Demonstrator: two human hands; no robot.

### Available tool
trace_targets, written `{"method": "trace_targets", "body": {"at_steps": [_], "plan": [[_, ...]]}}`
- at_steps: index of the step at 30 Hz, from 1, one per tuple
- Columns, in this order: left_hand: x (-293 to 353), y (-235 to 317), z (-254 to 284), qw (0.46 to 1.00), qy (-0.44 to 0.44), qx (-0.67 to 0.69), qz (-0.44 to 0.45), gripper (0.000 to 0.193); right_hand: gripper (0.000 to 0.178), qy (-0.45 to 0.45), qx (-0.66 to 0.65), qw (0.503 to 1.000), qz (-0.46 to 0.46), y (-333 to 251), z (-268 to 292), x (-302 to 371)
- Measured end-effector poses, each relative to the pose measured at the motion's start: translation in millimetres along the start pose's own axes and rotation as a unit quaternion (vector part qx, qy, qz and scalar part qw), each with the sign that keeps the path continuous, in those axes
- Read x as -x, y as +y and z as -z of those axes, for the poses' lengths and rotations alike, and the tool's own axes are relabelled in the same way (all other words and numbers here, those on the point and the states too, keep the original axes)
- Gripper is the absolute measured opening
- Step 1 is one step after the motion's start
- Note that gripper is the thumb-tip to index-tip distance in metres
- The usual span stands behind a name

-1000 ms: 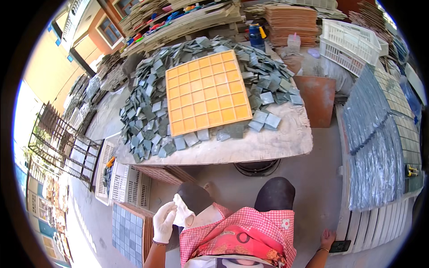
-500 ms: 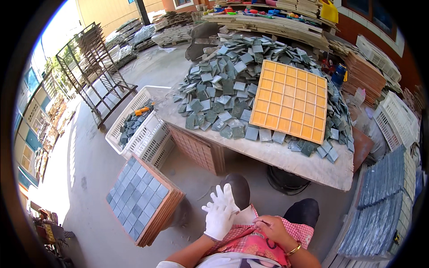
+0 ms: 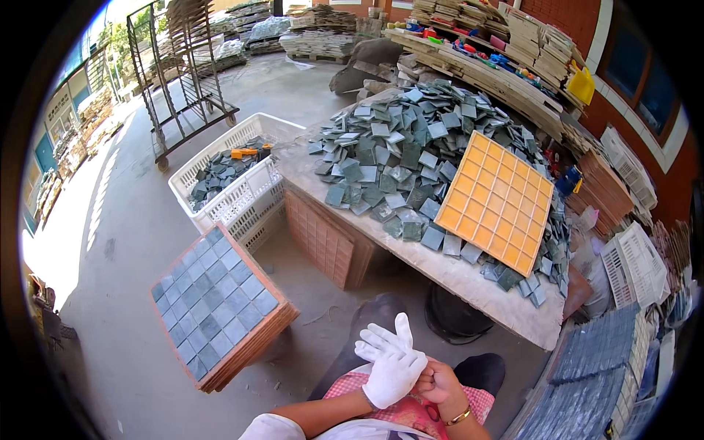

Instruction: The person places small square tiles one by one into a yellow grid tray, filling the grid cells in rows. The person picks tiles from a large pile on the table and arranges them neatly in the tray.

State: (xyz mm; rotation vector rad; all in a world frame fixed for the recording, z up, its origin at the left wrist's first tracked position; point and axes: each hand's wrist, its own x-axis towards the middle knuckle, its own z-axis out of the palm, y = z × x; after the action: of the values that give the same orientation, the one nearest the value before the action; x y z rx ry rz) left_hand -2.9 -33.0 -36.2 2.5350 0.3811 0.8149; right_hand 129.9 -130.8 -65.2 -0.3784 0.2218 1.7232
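My left hand (image 3: 396, 377), in a white work glove, is closed in front of my lap. Beyond it stick out the fingers of a second white glove (image 3: 378, 343), which it seems to grip. My bare right hand (image 3: 438, 381), with a gold bracelet at the wrist, touches the left fingertips. Its fingers are curled in, and whatever they pinch is hidden. Ahead, a yellow grid tray (image 3: 499, 203) leans on a heap of grey-green stone tiles (image 3: 378, 152). To the left, a grid of square tiles (image 3: 213, 297) tops a stack of brown trays (image 3: 253, 341).
A stone-topped table (image 3: 469, 271) bears the heap. White crates (image 3: 253, 192) with loose tiles and an orange tool stand to its left. Brown grid trays (image 3: 319, 238) lean below, near a black bucket (image 3: 455, 315). Stacked tile sheets (image 3: 598, 381) stand right, a metal rack (image 3: 180, 95) far left.
My right hand has come up from my lap to meet the gloved left hand, which has moved right and closed. The view has shifted, with the table now farther right.
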Motion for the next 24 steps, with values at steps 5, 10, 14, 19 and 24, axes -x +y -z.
{"method": "trace_targets", "body": {"at_steps": [5, 10, 14, 19, 24], "plan": [[-1.0, 9.0, -8.5, 0.996, 0.061, 0.026, -0.061, 0.016, 0.056, 0.007, 0.140, 0.982, 0.128, 27.3, -81.0, -12.2], [-16.5, 17.2, -2.8, 0.997, 0.030, 0.072, 0.012, 0.011, 0.063, -0.111, 0.128, 0.985, -0.031, 25.9, -48.8, -36.6], [-11.1, 23.2, -7.5, 0.991, 0.021, 0.062, -0.117, 0.011, 0.067, -0.123, 0.298, 0.944, 0.068, 19.2, -62.3, -6.6], [-9.8, 36.7, -5.6, 0.987, -0.013, 0.104, -0.122, 0.012, 0.052, -0.083, -0.158, 0.982, 0.056, -19.8, -55.5, -9.5], [-3.0, 39.2, -9.9, 0.984, -0.047, 0.170, -0.003, 0.016, 0.042, -0.118, -0.020, 0.987, 0.105, -13.8, -75.5, 0.3]]}}
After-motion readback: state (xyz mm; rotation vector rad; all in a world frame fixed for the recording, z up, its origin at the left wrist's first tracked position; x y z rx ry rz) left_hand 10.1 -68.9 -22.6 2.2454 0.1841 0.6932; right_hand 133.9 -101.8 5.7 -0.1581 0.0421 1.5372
